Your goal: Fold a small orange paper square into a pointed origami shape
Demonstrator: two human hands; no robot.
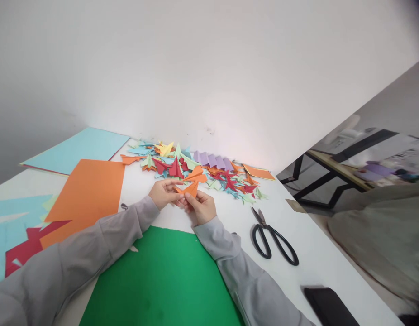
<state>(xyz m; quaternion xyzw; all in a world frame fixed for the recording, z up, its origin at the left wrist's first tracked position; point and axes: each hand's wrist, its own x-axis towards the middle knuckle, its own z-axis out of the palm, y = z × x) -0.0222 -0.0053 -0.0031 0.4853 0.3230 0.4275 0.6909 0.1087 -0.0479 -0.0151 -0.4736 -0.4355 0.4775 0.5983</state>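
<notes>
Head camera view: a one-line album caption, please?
Left hand and right hand hold folded orange paper near colourful paper shapes and black-handled scissors.

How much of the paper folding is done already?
Quite a lot, it seems: a colorful pile of folded shapes lies by the wall. An orange folded piece is in hand, between the left hand and right hand. The flat blue and orange sheets look unfolded, but I can't tell whether they'll all be used.
</notes>
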